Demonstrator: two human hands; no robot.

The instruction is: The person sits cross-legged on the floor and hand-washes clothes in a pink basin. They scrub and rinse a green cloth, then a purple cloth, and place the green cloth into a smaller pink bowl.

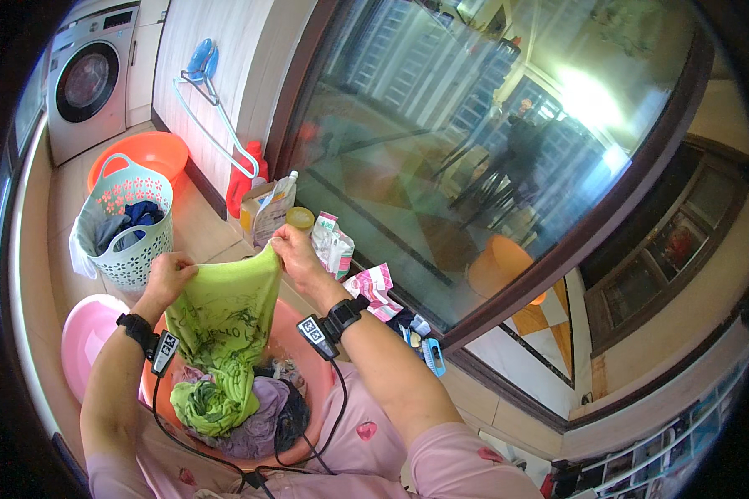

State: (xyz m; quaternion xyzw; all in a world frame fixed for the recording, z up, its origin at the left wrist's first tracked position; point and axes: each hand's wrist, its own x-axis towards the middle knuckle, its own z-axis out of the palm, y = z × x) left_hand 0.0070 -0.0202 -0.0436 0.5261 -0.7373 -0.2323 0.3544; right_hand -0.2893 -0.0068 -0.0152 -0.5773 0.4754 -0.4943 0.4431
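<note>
My left hand (pixel 171 276) and my right hand (pixel 298 256) each pinch an upper corner of a lime-green printed shirt (pixel 229 303), stretched between them. Dark print shows on its front. Its lower part hangs bunched into an orange basin (pixel 288 323) in front of my lap. Beside that green bundle in the basin lie a greyish-purple cloth (pixel 254 432) and a dark cloth (pixel 293 417). Whether the bundle is all one garment I cannot tell. Both wrists wear black straps with cabled devices.
Left of the basin sits a pink basin (pixel 81 341). Beyond stand a white laundry basket (pixel 133 268) with dark clothes, another orange basin (pixel 175 151) and a washing machine (pixel 100 125). Bottles, bags and a blue brush (pixel 434 356) line the glass door (pixel 408 200) at right. Hangers (pixel 212 137) hang on the wall.
</note>
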